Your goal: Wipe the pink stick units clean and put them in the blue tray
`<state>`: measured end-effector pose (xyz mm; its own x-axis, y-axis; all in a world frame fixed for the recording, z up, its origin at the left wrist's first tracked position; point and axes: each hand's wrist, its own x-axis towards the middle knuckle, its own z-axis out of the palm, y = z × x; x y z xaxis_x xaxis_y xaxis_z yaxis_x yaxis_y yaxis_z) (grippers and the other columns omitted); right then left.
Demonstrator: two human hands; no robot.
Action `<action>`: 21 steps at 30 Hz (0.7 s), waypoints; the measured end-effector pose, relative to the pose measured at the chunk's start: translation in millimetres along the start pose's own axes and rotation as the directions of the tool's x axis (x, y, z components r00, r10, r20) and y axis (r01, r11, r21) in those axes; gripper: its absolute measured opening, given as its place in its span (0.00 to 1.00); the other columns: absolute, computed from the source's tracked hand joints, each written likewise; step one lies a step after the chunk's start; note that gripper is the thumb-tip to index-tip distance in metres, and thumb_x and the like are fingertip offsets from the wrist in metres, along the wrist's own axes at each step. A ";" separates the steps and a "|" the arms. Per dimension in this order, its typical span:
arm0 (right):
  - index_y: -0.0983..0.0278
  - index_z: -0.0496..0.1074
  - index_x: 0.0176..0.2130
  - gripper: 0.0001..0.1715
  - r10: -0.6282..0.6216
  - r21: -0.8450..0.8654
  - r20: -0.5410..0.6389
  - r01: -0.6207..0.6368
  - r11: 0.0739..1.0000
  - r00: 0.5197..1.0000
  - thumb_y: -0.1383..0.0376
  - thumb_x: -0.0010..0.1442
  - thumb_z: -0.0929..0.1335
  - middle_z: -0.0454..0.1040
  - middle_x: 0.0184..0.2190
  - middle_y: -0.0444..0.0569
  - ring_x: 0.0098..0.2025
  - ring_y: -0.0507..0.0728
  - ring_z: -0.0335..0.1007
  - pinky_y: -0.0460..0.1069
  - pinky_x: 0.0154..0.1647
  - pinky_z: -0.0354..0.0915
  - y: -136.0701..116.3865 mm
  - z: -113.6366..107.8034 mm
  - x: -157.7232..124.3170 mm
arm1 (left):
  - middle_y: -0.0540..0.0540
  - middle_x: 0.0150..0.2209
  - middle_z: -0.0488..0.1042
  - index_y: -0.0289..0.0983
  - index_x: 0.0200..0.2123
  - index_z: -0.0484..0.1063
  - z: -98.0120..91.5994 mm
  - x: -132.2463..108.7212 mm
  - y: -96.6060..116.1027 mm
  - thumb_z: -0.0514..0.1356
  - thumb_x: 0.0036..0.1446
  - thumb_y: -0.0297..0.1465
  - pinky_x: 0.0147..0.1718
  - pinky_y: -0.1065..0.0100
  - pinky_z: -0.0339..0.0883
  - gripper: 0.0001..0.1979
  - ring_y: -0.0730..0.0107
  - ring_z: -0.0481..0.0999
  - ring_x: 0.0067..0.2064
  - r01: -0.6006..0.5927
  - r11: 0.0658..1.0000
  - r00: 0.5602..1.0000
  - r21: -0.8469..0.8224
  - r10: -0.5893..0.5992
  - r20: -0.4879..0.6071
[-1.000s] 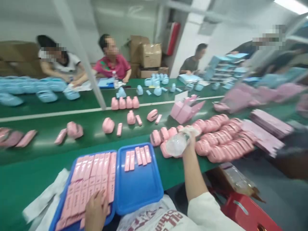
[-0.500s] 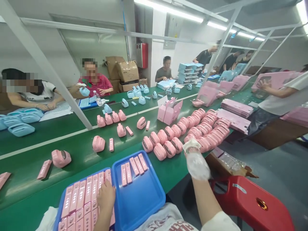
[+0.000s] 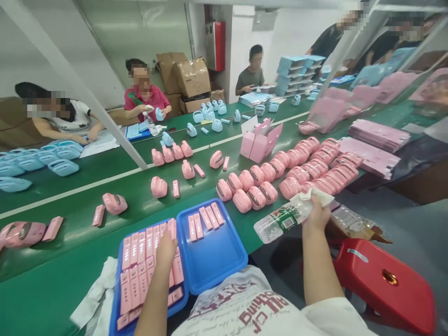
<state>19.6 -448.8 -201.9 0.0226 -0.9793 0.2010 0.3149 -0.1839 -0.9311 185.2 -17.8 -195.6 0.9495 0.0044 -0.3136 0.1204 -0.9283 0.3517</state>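
My left hand (image 3: pixel 166 248) is over the left blue tray (image 3: pixel 115 305), fingers curled onto the top of a pink bar (image 3: pixel 171 227); the fingertips are partly hidden. Rows of similar pink bars (image 3: pixel 126 252) with pale marks fill that tray. My right hand (image 3: pixel 318 215) is closed around a white cloth (image 3: pixel 324 197) and the end of a clear plastic bottle (image 3: pixel 268 228) with a green label. The bottle lies tilted, pointing left, near the table edge. Beside my left hand, a second blue tray (image 3: pixel 220 254) carries several pink bars at its far end.
Pink rounded housings (image 3: pixel 257 196) stand in rows ahead of my right hand. A pink open box (image 3: pixel 261 142) is behind them. White cloths (image 3: pixel 96 294) lie left of the tray. A red stool (image 3: pixel 385 284) is at right. Co-workers sit across the green table (image 3: pixel 80 242).
My right hand has shifted right, and the bottle has swung to point left with its label showing. My left hand stays at the same corner of the tray. The view has tilted down and turned left.
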 end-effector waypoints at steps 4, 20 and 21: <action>0.71 0.74 0.38 0.19 -0.360 -0.167 0.350 0.436 0.884 0.865 0.59 0.51 0.69 0.73 0.36 0.55 0.37 0.57 0.71 0.53 0.44 0.68 -8.1 13.8 -29.4 | 0.35 0.53 0.64 0.27 0.66 0.45 -4.7 -12.6 -8.9 0.50 0.61 0.31 0.53 0.61 0.64 0.32 0.64 0.70 0.50 0.020 0.964 0.999 -0.266 -0.006 0.054; 0.63 0.62 0.25 0.33 -0.027 -0.582 0.595 0.454 0.675 0.803 0.39 0.52 0.52 0.68 0.25 0.64 0.32 0.71 0.67 0.64 0.35 0.61 -21.1 33.3 -63.9 | 0.35 0.48 0.68 0.29 0.45 0.59 -33.9 -115.8 46.0 0.66 0.40 0.36 0.30 0.74 0.69 0.30 0.75 0.73 0.32 0.026 0.088 0.831 -0.996 0.552 0.071; 0.61 0.57 0.23 0.31 -0.006 -0.621 0.569 0.434 0.653 0.822 0.39 0.51 0.51 0.65 0.22 0.63 0.29 0.69 0.65 0.65 0.34 0.59 -34.4 38.5 -60.0 | 0.36 0.45 0.69 0.29 0.44 0.58 -35.1 -121.4 45.7 0.64 0.44 0.36 0.30 0.74 0.68 0.27 0.75 0.73 0.32 0.008 0.074 0.800 -0.997 0.598 0.051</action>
<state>43.9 -380.5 -170.2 0.5565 -0.7565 0.3436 -0.3732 -0.5971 -0.7101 85.6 -47.7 -110.5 0.8168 -0.5706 -0.0855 0.3054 0.3020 0.9031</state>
